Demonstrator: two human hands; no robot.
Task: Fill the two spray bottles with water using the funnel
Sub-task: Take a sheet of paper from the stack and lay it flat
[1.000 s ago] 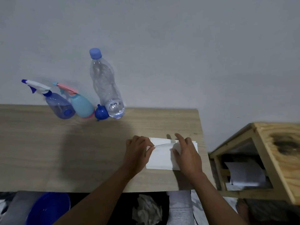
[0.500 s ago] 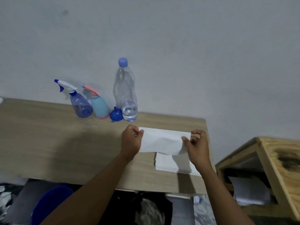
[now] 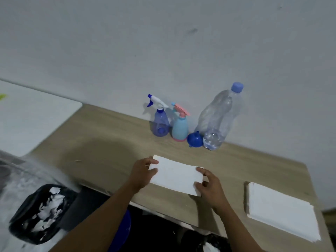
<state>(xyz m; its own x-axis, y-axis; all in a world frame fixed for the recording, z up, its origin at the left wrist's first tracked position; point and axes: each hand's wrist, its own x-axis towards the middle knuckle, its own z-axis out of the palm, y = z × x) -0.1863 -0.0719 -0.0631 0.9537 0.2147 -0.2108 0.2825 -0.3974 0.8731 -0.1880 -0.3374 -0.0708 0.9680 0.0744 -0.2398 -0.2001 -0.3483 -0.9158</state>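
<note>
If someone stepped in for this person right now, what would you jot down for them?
Left hand and right hand: each pinches one end of a white paper sheet just above the table. More sheets lie in a stack at the right.
At the back by the wall, left to right: purple spray bottle, light blue spray bottle, blue funnel, water bottle, cap on, a little water in it.
Done: no filling begun; both sprayer heads are on.
Left: put the sheet down, unscrew the heads, seat the funnel, pour into both.

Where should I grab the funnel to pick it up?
Pinch the funnel's narrow spout from above. It sits wide mouth down with the spout pointing up, wedged between the blue sprayer and the water bottle, so its sides look too crowded.
</note>
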